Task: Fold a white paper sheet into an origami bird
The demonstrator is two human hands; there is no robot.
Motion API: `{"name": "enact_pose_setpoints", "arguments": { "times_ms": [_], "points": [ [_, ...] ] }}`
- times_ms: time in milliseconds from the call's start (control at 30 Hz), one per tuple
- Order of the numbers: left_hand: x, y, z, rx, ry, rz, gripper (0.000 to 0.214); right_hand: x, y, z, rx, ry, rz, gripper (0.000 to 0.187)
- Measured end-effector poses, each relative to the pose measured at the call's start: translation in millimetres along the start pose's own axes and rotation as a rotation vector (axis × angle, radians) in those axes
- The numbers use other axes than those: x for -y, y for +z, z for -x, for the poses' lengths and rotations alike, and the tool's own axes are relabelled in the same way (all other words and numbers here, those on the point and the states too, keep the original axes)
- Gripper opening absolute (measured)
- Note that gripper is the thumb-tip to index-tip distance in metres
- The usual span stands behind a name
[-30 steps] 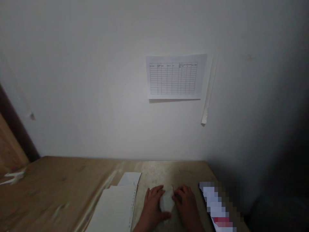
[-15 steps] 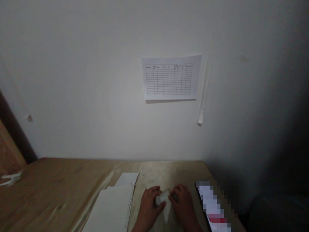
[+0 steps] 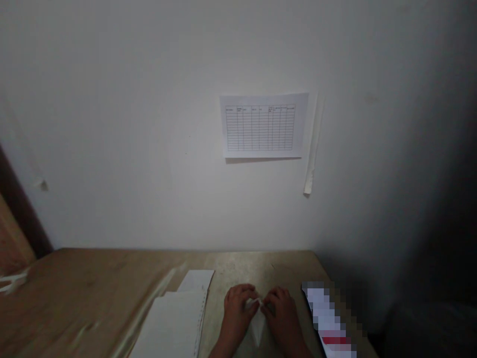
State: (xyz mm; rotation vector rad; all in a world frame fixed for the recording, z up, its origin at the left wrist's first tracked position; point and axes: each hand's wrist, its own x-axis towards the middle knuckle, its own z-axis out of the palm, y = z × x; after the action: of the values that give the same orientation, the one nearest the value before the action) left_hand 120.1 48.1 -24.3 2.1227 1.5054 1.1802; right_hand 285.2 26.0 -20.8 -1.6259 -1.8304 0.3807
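A small piece of folded white paper (image 3: 258,330) lies between my hands, its narrow point toward me. My left hand (image 3: 238,311) pinches the upper left edge between thumb and fingers. On the other side, my right hand (image 3: 281,313) grips the upper right edge, fingers curled. The two sets of fingertips almost meet at the top of the paper, covering part of it. Left of my hands lies a stack of white paper sheets (image 3: 169,320) with a torn perforated edge.
A phone or tablet with a blurred-out screen (image 3: 331,313) lies at the table's right side. The brown-covered table (image 3: 93,288) meets a white wall (image 3: 130,124). On the wall hang a printed table sheet (image 3: 261,127) and a tape strip (image 3: 313,154).
My left hand has moved right, toward my right hand, and the top of the folded paper is now drawn together between the fingertips. The view has tilted up slightly.
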Motion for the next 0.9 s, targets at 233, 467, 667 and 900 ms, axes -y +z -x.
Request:
{"name": "enact_pose_setpoints", "arguments": {
  "times_ms": [233, 467, 667, 900],
  "points": [
    [-0.8, 2.1, -1.3, -0.004, -0.035, -0.015, 0.016, 0.5, -0.4, 0.4, 0.004, 0.007, 0.031, 0.011],
    [1.3, 3.0, 0.4, -0.033, 0.003, 0.002, 0.028, 4.3, -2.8, 1.3, 0.0, 0.031, -0.01, 0.012],
    [2.6, 4.3, 2.6, -0.109, -0.005, 0.051, 0.039, 2.0, -5.3, 0.4, 0.036, 0.024, -0.051, 0.014],
    [2.6, -1.9, 3.6, -0.113, 0.038, 0.121, 0.04, -1.7, -3.9, -0.7, 0.049, 0.014, -0.056, 0.011]
  ]
}}
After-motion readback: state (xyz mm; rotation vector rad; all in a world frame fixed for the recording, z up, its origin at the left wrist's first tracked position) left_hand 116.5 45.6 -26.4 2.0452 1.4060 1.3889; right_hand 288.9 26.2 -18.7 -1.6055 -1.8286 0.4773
